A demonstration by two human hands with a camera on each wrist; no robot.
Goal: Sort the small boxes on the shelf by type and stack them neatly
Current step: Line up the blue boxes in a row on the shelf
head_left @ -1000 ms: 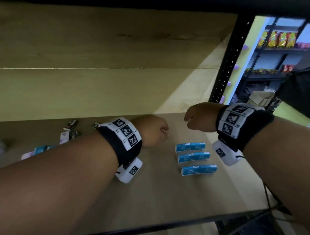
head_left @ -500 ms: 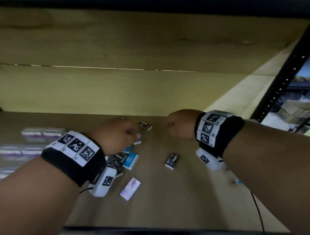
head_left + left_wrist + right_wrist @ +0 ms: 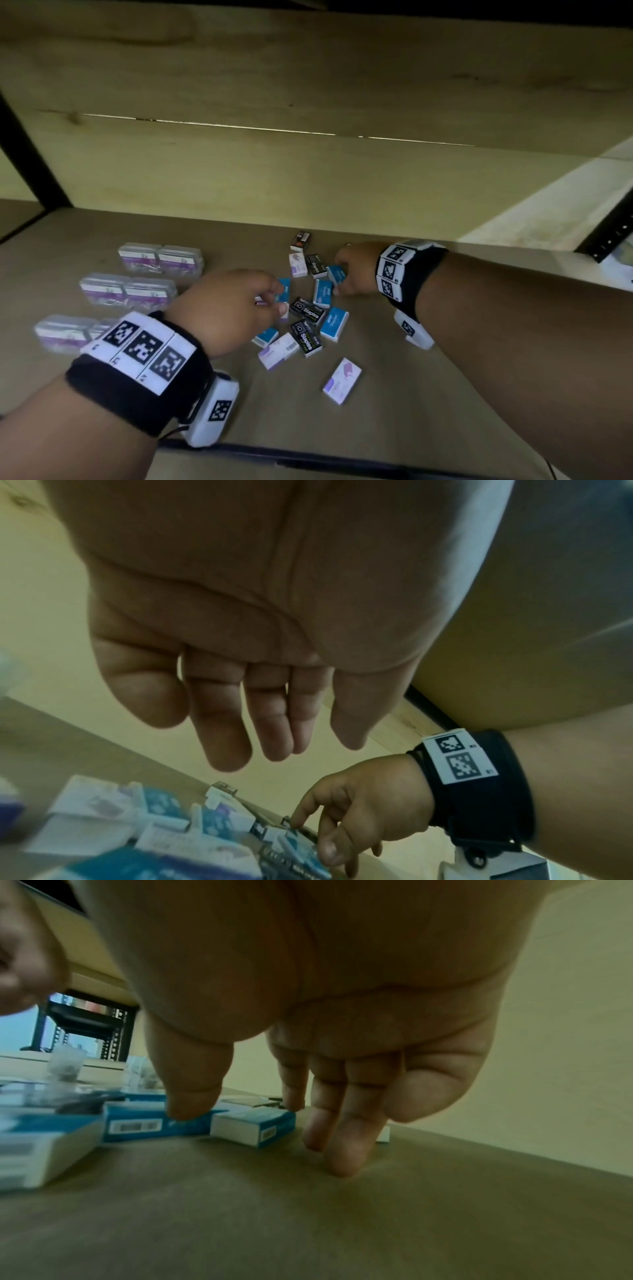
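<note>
A loose pile of small boxes lies mid-shelf: blue boxes (image 3: 334, 323), black "Staples" boxes (image 3: 306, 310) and white-and-purple boxes (image 3: 342, 380). My left hand (image 3: 281, 301) hovers over the pile's left side by a blue box (image 3: 284, 287). In the left wrist view its fingers (image 3: 226, 739) hang straight and hold nothing. My right hand (image 3: 337, 284) reaches into the pile's right side. Its thumb (image 3: 192, 1107) touches a blue box (image 3: 143, 1125), another blue box (image 3: 253, 1129) lies between thumb and fingers, and the fingertips (image 3: 342, 1161) rest on the shelf.
Rows of clear plastic cases with purple labels (image 3: 159, 258) stand on the left of the shelf (image 3: 411, 404). A wooden back wall (image 3: 274, 178) closes the rear. Black uprights (image 3: 30, 154) frame the sides, and the front edge (image 3: 308, 459) is near.
The view swung left from three lined-up blue rows to the mixed pile. Both hands, curled into fists before, have uncurled and lowered onto the pile.
</note>
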